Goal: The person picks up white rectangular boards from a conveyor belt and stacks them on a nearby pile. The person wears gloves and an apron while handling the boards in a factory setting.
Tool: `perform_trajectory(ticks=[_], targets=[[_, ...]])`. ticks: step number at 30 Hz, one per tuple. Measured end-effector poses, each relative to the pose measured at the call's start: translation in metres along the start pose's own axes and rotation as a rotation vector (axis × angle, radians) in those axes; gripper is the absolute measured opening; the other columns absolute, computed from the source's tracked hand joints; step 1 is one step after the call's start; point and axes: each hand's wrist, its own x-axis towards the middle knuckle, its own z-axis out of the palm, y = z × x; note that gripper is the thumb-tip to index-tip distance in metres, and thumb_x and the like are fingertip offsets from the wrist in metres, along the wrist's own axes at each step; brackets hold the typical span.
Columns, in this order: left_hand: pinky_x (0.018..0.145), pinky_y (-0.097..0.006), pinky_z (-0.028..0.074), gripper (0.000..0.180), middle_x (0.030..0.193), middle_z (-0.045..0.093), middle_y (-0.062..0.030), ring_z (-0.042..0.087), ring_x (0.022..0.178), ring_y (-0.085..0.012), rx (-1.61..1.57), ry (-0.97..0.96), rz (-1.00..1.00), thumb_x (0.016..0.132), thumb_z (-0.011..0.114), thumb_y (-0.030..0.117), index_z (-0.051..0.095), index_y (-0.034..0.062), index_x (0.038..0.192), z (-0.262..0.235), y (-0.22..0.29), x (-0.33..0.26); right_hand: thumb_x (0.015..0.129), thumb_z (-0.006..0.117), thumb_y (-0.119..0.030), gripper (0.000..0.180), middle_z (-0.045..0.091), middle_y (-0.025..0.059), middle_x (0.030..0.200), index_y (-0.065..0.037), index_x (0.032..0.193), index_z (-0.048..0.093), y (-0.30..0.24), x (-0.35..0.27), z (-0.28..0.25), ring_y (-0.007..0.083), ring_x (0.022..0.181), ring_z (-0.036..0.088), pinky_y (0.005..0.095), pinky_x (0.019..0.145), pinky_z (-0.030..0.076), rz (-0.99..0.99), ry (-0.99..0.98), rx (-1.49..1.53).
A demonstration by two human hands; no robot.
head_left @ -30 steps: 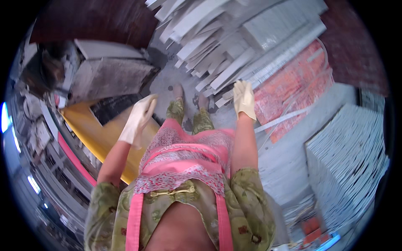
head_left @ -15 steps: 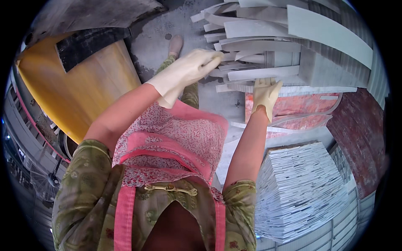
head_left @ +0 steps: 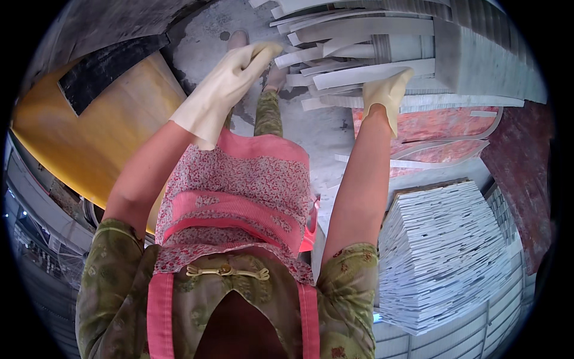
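My left hand [head_left: 242, 72], in a cream rubber glove, is held out over the floor near the left ends of loose grey strips [head_left: 350, 54]. Its fingers are drawn together; what they hold, if anything, is hidden. A cream glove also covers my right hand [head_left: 384, 93], which is at the lower edge of a pale flat strip [head_left: 341, 78] on the strip pile. The fingers of that hand are out of sight behind it, so its grip does not show. Several other strips lie crosswise and overlapping around the pale one.
Below the strips are reddish sheets [head_left: 445, 131]. A tall stack of thin white-edged pieces [head_left: 445, 257] stands at the right, by a dark red panel [head_left: 520, 173]. A yellow curved surface [head_left: 101, 131] bearing a black piece [head_left: 107, 78] is at the left. Grey floor [head_left: 203, 36] lies ahead.
My left hand has moved left and away from my body. My right hand has shifted up the view, and its fingers, seen before, are hidden now. The view has shifted slightly.
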Motion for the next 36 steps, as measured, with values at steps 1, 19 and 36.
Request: perform_trajectory(ticks=[1, 19, 36], targets=[[0.102, -0.031, 0.044, 0.048, 0.124, 0.069, -0.0122, 0.059, 0.118, -0.0163, -0.02, -0.019, -0.043, 0.108, 0.048, 0.038, 0.063, -0.0006, 0.133, 0.001, -0.001, -0.002, 0.104, 0.035, -0.065, 0.079, 0.055, 0.0108, 0.148, -0.001, 0.149, 0.047, -0.004, -0.004, 0.003, 0.0242, 0.129, 0.054, 0.0319, 0.112, 0.036, 0.014, 0.008, -0.029], [0.1, -0.03, 0.044, 0.05, 0.118, 0.07, -0.0119, 0.061, 0.112, -0.0182, -0.11, -0.014, -0.272, 0.105, 0.051, 0.04, 0.064, -0.0023, 0.129, -0.013, -0.061, -0.026, 0.102, 0.024, -0.069, 0.086, 0.06, 0.0168, 0.142, -0.001, 0.144, 0.054, -0.012, -0.008, -0.007, 0.0298, 0.127, 0.058, 0.0371, 0.111, 0.038, 0.039, 0.03, -0.371], [0.105, -0.032, 0.044, 0.047, 0.127, 0.07, -0.0133, 0.062, 0.122, -0.0199, 0.222, 0.145, 0.117, 0.106, 0.051, 0.035, 0.061, 0.0012, 0.137, 0.014, 0.039, 0.034, 0.105, 0.047, -0.048, 0.068, 0.057, 0.0137, 0.141, 0.005, 0.147, 0.045, 0.006, -0.001, -0.026, 0.0265, 0.129, 0.055, 0.0361, 0.112, 0.04, -0.119, -0.172, 0.225]])
